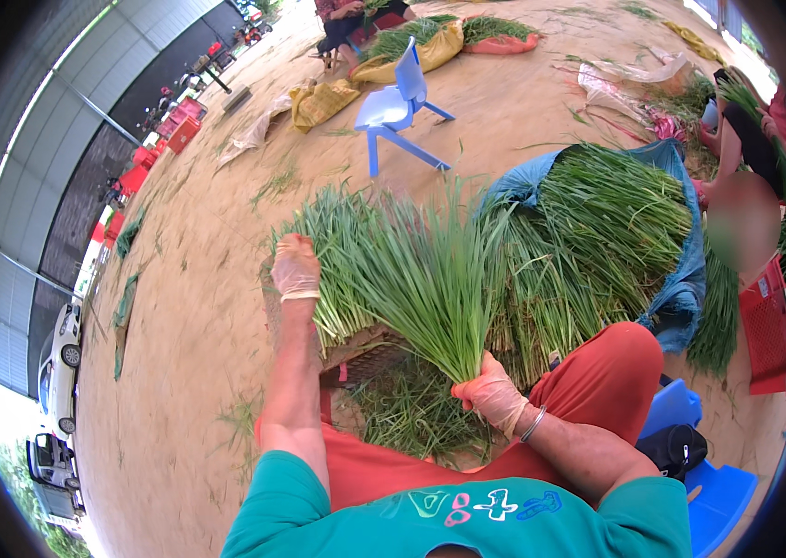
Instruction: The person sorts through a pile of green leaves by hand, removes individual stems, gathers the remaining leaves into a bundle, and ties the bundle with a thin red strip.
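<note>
Right grip (pixel 493 395) closed round green bunch (pixel 449 293), base hidden; left grip (pixel 296 268) curled, contents unclear.

Bright, even daylight fills the view I receive from afar, ringed by a black, rounded fisheye border.
Taking the blue chair (pixel 393 110) as my landmark, I see diffuse light and only faint, soft shadows on the sandy ground (pixel 179 298) around it. Far to its left, the metal wall (pixel 30 200) bows into a curve; lower on that side, glare near the white car (pixel 60 367) burns out to white. Far to the chair's right, a round blur covers part of a person (pixel 783 130). Below the chair, the green stalks (pixel 439 279) look fairly sharp.
</note>
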Demonstrator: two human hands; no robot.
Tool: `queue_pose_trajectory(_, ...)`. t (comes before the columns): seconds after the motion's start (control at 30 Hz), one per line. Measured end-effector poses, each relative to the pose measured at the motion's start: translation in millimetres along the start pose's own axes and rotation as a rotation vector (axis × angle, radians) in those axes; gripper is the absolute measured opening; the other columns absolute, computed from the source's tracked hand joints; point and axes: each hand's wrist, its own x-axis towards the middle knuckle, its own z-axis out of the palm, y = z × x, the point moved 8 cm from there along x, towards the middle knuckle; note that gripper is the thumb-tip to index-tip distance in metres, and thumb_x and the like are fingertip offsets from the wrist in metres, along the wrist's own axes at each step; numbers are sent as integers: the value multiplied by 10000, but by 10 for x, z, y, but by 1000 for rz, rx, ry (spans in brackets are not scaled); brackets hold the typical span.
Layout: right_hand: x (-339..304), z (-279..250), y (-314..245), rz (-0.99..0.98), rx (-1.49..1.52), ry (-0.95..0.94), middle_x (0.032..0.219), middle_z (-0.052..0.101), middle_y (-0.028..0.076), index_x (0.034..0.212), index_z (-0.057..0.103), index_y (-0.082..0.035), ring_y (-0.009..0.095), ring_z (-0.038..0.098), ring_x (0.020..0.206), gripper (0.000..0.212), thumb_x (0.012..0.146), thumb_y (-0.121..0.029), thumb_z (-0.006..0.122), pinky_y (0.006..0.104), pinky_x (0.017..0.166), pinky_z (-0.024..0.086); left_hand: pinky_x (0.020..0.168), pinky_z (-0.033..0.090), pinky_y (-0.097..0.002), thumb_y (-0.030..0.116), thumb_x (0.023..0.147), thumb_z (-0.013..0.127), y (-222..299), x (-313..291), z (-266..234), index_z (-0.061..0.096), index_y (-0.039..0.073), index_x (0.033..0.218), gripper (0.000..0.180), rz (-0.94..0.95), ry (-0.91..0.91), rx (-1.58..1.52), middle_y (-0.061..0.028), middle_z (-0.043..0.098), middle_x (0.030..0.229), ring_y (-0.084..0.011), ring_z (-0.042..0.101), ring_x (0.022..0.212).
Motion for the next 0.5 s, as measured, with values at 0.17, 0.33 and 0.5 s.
queue_pose_trajectory(0.17, -29, -98, -100, 27, -114, 59, 787, 591, 65, 1116, 489, -8, 129, 523, 522, 390, 776, 18, 678, 291, 455, 434, 518, 419, -258, 164, 922, 591, -218, -532, -655, 632, 13, 943, 158, -492, -332, -1022, -6, 573, 620, -92, 502, 501)
queue_pose_trajectory(0.33, 3, -65, -74, -18, -212, 88, 731, 588, 76, 1108, 491, -5, 156, 557, 531, 398, 771, -12, 703, 314, 469, 451, 559, 463, -279, 134, 838, 655, 44, -2345, -398, 643, 16, 997, 198, -527, -1183, -943, -118, 692, 862, -151, 588, 592)
queue_pose_trajectory(0.5, 91, -157, -32, -154, -436, 151, 844, 652, 140, 1141, 497, -10, 270, 648, 724, 448, 759, -46, 728, 379, 651, 517, 758, 524, -324, 188, 824, 720, 139, -2380, -482, 650, 13, 1131, 361, -270, -828, -580, -124, 703, 892, -212, 669, 814)
